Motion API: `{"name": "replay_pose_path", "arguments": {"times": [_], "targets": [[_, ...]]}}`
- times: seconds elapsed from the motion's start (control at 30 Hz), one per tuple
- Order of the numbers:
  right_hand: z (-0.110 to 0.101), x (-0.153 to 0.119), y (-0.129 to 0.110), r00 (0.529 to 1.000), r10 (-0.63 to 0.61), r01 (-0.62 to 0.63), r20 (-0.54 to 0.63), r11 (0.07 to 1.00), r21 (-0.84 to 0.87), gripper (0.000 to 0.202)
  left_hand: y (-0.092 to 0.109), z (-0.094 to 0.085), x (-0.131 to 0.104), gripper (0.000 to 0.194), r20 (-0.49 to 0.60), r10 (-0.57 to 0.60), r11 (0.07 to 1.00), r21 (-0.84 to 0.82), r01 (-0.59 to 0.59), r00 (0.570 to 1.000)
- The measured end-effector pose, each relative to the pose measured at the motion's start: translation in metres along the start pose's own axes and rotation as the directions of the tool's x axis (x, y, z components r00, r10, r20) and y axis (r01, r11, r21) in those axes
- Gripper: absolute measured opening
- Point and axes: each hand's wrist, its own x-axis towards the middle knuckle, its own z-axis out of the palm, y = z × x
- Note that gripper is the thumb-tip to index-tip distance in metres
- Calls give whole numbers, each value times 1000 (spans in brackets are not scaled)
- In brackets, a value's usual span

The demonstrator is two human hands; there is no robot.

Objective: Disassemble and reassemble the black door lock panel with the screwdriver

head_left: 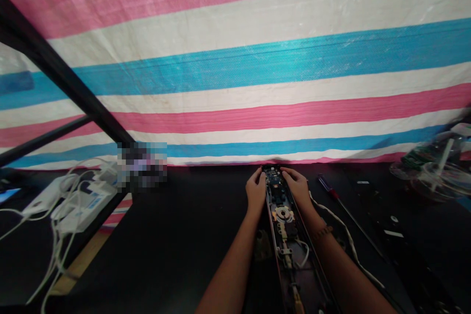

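A long, narrow dark device housing (285, 255) lies lengthwise before me, its inside exposed. Inside are a circuit board (275, 179) at the far end, a round metal part (283, 213) and a white wire (304, 254). My left hand (255, 189) grips the far left edge, thumb along the rim. On the opposite edge, my right hand (297, 189) is closed around the side near the same end. The fingers underneath are hidden. A beaded bracelet (324, 231) circles my right wrist. Just right of that hand lies a long screwdriver (328, 187).
White power strips (86, 206) with tangled cables sit at the left beside a black metal frame (73, 78). A whitish cable (348, 235) runs along my right arm. Farther right are a dark panel (399, 243) and a clear plastic cup (441, 179). Striped sheeting (257, 73) hangs behind the black table (176, 255).
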Motion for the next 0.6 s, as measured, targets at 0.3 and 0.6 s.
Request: {"name": "replay_pose_path", "arguments": {"times": [0.3, 0.6], "targets": [[-1, 1, 4, 1000, 0, 0, 20, 1000, 13, 35, -6, -1, 3, 25, 14, 27, 1000, 8, -27, 1000], [0, 0, 2, 1000, -6, 6, 6, 1000, 13, 37, -2, 0, 1, 22, 1, 32, 999, 7, -32, 999]]}}
